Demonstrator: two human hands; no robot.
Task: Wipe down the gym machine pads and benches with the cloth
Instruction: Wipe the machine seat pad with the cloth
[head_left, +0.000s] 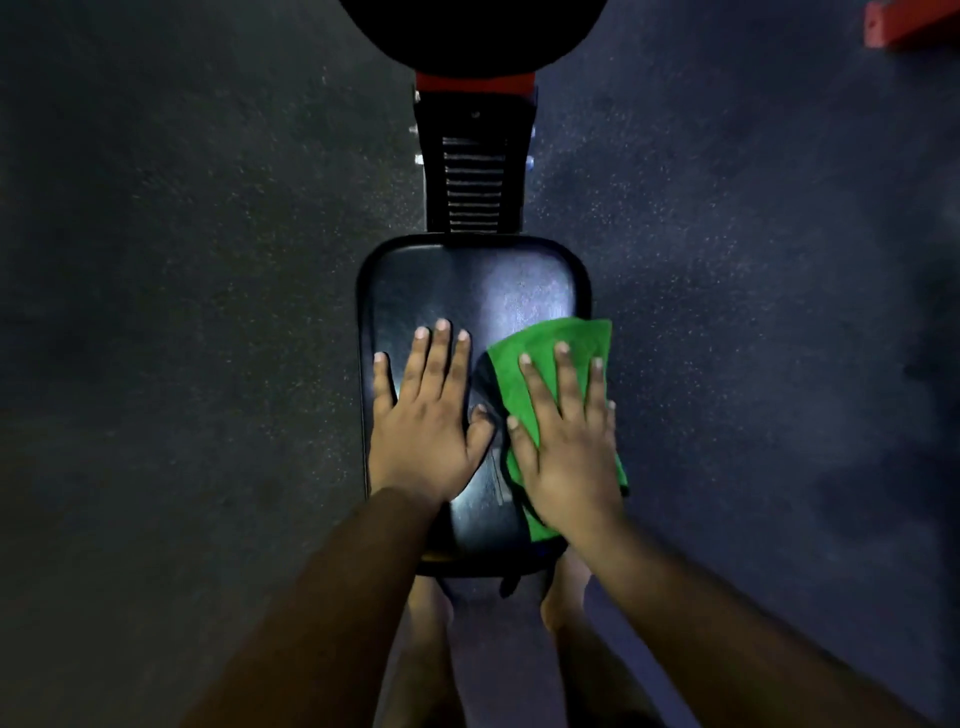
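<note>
Cloth: green microfibre cloth (550, 374) lies on the right half of the black seat pad (467, 291), its right edge overhanging the pad.
Right hand (569, 441): flat on the cloth, fingers straight and spread, pressing; grip released.
Left hand (426, 415): flat on the bare pad beside the cloth, fingers straight; grip released.
Frame: ribbed black adjuster (474, 176) and red bracket (474, 82) beyond the pad.
Floor: dark speckled rubber floor (182, 312).

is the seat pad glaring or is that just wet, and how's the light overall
Head view: dim overall, floor dark and grainy; a pale sheen sits on the seat pad beyond the green cloth, glare or moisture cannot be told apart; both hands are lit and fairly sharp; the edges bow from the wide lens.
</note>
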